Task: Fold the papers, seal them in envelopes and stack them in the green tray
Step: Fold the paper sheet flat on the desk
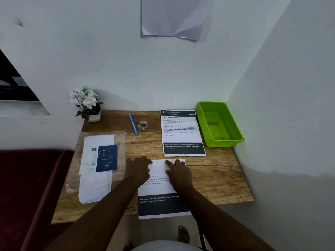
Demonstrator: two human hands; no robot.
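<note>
Pressing flat, left hand (138, 169) and right hand (178, 172) hold the paper (159, 185) fold at desk (217, 178) front; overhanging bottom edge risks a slip, skewing the crease.
</note>
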